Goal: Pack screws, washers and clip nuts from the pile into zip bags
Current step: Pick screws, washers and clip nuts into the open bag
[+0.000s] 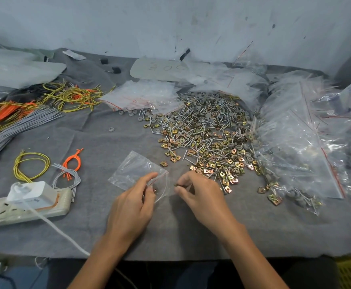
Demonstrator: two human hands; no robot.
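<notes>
From here I count two hands, both just nearer than the pile. The left hand pinches the mouth of one clear zip bag, which lies flat left of the pile's near edge. The right hand pinches a small brass piece between thumb and forefinger, beside the bag's mouth. The pile is one heap, its parts past counting. One stack of empty bags lies at its far left.
</notes>
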